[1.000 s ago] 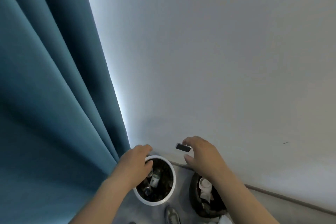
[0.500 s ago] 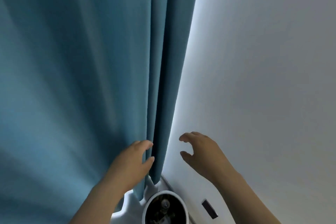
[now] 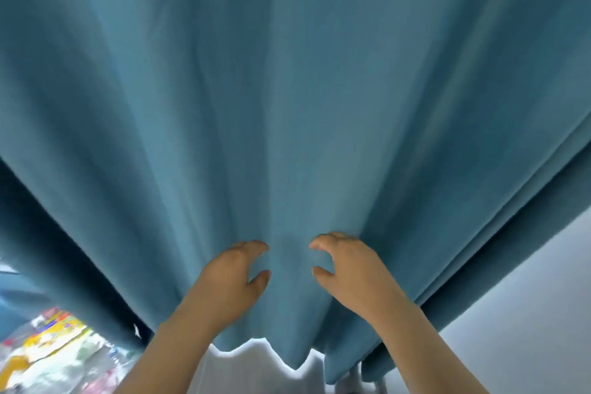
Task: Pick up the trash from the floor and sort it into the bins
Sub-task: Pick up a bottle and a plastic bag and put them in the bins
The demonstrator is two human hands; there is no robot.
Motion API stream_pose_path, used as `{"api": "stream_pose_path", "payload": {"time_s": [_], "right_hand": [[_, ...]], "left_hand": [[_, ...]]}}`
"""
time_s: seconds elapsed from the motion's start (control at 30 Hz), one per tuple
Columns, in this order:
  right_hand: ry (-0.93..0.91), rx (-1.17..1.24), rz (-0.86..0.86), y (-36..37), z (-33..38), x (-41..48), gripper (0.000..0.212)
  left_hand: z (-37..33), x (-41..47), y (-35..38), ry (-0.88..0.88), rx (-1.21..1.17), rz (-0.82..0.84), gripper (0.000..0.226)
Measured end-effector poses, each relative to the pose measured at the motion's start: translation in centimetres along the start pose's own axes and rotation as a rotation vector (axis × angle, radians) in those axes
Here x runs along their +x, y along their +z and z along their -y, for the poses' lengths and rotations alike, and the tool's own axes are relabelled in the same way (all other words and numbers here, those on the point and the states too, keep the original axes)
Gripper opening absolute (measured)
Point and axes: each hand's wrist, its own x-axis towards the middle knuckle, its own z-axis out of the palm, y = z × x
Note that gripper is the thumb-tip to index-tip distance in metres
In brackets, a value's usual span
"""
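Observation:
My left hand (image 3: 232, 278) and my right hand (image 3: 347, 265) are both raised in front of a teal curtain, side by side with a small gap between them. Their fingers are loosely curled and neither holds anything. No bin shows in this view. At the bottom left a blurred heap of colourful trash (image 3: 48, 352) lies on the floor, with yellow, white and red patches.
The teal curtain (image 3: 287, 105) fills nearly the whole view, and its wavy hem hangs just above the pale floor (image 3: 256, 374). A strip of white wall (image 3: 543, 297) shows at the lower right.
The view has swung left from the wall to the curtain. The white and black bins have left the view. The small dark piece near my right hand a second ago is gone.

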Motion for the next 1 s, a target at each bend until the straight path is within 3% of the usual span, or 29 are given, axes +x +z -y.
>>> {"api": "stream_pose_path", "payload": {"time_s": [0.53,1.0], "right_hand": [[-0.523,-0.039,0.219,10.8,28.3,11.1,0.035],[-0.896,-0.008,0.463,19.3,42.3,20.1,0.037]], "left_hand": [[23.2,-13.5,-13.7,-0.499,0.004,-0.335,0.040],[34.0,-16.3,-16.4,-0.903,-0.066,-0.507,0.037]]}}
